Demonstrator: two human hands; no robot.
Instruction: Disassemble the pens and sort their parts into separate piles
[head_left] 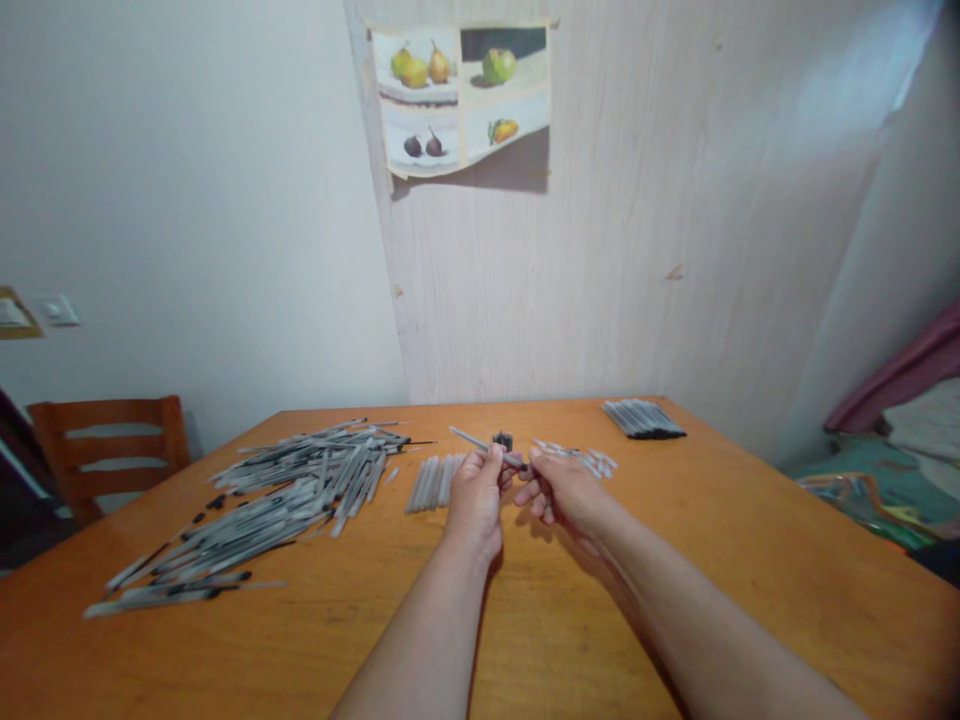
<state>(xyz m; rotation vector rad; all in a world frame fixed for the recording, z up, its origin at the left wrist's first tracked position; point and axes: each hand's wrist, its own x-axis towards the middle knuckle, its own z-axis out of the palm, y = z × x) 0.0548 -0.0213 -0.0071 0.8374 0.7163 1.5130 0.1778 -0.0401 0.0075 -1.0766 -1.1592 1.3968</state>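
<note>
Both forearms reach in from the near edge of the view over a wooden table. The left hand has its grip closed on a slim grey pen, thumb on top. The pen slants between the hands: its pale end points away and to the left, and its black end lies toward the right hand. The right hand's thumb and forefinger are closed at that black end, the other fingers loosely curled below.

On the left side of the table lies a big loose pile of grey and clear pens, some with dark ends, a few lying across others. Small black caps sit at the pile's left side. Between the pile and the left hand is a neat row of clear tubes, side by side, partly hidden by that hand. Small pale tips are scattered just beyond and to the right of the right hand, and a small cluster of black pieces is just behind the hands.

Near the far right corner lies a flat stack of pens with their black ends toward the near side. A wooden chair is beyond the table's left side. On the far wall hangs a sheet with four fruit paintings, its lower edge curling
</note>
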